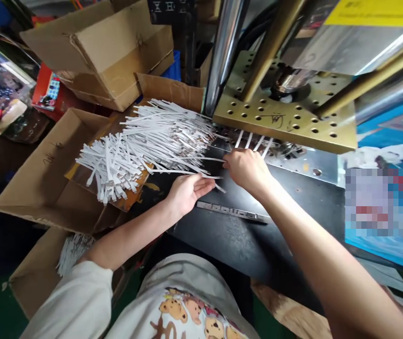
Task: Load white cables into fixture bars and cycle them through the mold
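Now | left hand (186,192) grip half-curled, pinching loose white strips (201,175) | right hand (246,168) grip pinching strip ends at press plate (286,120) | strip pile (141,146) on worktop (243,235), 10 o'clock of hands

Legible text: none; handwritten mark on brass perforated plate (275,117) and print on yellow label (371,12) are unreadable.
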Demonstrator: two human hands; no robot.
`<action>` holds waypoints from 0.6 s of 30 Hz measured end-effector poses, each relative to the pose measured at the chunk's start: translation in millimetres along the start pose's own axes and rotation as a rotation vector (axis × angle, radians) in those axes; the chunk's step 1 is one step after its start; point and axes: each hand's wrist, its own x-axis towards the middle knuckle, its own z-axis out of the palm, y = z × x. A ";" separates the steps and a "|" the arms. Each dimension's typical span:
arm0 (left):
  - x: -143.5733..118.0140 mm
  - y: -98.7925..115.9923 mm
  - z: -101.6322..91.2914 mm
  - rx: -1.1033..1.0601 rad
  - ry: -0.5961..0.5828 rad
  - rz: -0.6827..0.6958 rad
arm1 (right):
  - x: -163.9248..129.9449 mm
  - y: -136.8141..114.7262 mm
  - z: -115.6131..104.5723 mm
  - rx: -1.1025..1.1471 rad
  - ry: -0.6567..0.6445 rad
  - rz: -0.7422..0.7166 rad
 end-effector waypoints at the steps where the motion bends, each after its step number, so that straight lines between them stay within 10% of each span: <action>1: -4.8 -0.7 0.1 -0.004 0.010 -0.023 | -4.3 6.5 1.3 -0.075 -0.003 0.013; 9: -18.8 9.1 -13.2 0.107 0.101 -0.094 | -99.3 63.9 24.4 -0.016 0.332 0.386; 13: -4.3 9.7 -15.6 0.256 0.128 0.027 | -133.8 63.4 40.3 0.418 0.616 0.209; 18: 5.0 14.8 -38.3 0.786 0.141 0.549 | -143.4 34.8 52.2 0.668 0.554 -0.072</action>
